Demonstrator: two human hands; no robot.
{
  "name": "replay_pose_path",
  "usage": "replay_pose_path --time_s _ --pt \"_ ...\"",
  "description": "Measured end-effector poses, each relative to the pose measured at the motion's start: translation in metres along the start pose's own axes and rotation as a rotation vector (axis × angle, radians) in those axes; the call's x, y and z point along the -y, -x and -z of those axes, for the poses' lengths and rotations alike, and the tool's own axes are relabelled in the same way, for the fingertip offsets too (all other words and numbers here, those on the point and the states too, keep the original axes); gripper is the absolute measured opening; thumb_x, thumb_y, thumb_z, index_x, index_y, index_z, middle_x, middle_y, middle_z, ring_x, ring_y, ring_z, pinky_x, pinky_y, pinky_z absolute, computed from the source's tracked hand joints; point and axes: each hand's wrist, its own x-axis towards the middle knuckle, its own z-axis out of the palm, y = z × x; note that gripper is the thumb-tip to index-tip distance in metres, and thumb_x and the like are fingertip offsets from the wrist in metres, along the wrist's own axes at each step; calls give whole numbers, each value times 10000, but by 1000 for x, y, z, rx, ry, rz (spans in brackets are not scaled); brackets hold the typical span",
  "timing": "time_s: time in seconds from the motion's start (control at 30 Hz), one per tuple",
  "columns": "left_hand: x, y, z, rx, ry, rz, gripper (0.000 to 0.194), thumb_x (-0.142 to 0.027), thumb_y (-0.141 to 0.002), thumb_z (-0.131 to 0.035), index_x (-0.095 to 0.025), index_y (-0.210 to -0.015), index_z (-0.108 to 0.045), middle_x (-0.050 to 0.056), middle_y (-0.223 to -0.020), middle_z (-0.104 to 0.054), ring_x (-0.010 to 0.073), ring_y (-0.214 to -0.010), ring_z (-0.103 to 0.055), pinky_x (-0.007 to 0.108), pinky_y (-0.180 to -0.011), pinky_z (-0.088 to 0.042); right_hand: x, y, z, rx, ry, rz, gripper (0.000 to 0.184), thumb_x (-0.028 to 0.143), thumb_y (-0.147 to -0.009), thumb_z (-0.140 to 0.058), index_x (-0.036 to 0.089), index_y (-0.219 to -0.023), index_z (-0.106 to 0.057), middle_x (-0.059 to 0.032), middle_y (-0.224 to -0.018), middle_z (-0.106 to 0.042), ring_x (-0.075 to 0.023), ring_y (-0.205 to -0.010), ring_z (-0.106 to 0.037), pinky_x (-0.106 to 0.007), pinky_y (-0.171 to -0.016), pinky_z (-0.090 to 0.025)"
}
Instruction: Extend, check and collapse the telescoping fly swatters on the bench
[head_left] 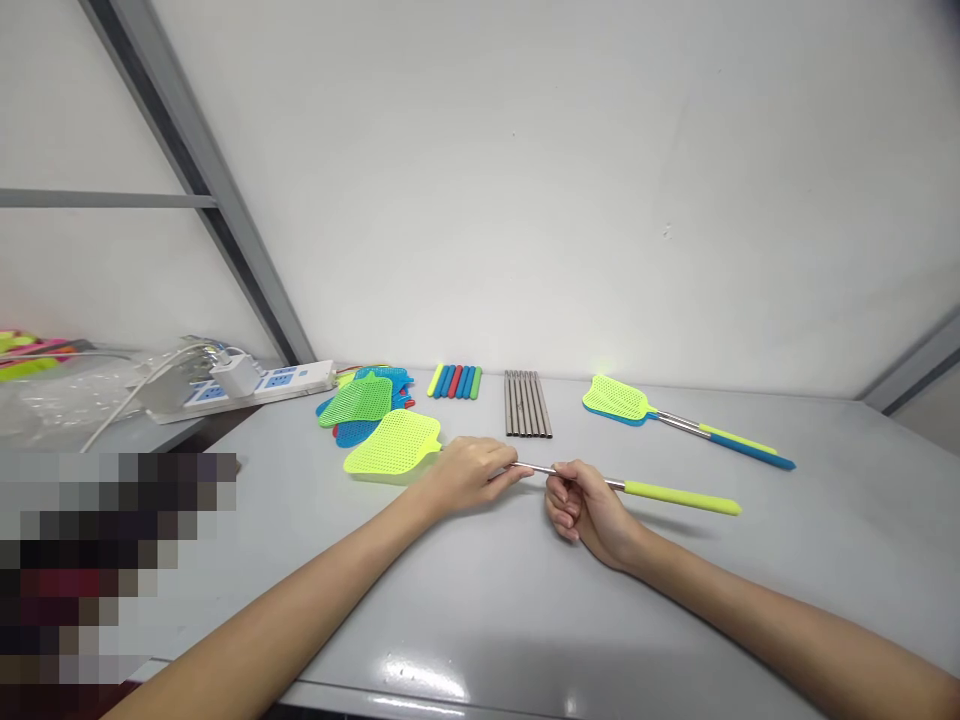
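Note:
A yellow fly swatter (396,445) lies across the grey table (480,600), with a metal rod and a yellow grip (681,497). My left hand (469,473) is closed round the rod near the mesh head. My right hand (585,508) is closed round the rod's middle, just left of the grip. Both hands rest low on the table.
Behind the hands lie a pile of mesh swatter heads (364,405), a row of coloured grips (455,381), a row of metal rods (527,403) and two finished swatters (675,420). A power strip with a charger (247,385) and plastic bags (60,395) sit at the left.

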Motion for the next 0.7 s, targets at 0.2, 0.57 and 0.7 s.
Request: replay_pose_path --time_s 0.2,0.57,0.7 --pt "-7 1 4 35 29 38 336 -370 -881 -322 -166 -698 -516 -8 -611 -552 110 -585 -508 227 -528 -305 1 0 2 14 -13 -12 326 303 -754 -405 165 -459 -416 54 -391 -266 -84 -355 -315 -182 -303 -234" --pt "-13 0 8 77 71 38 319 -342 -893 -296 -167 -787 -540 -3 -641 -552 115 -601 -501 232 -547 -322 1 0 1 43 -35 -15 330 313 -744 -417 165 -449 -415 50 -385 -292 -83 -354 -320 -183 -306 -237" --pt "-13 -1 9 85 89 44 313 -339 -895 -294 -170 -794 -537 -6 -646 -553 111 -593 -497 227 -545 -324 1 1 1 48 -37 -16 330 316 -747 -418 166 -453 -418 49 -384 -303 -84 -354 -320 -184 -305 -238"
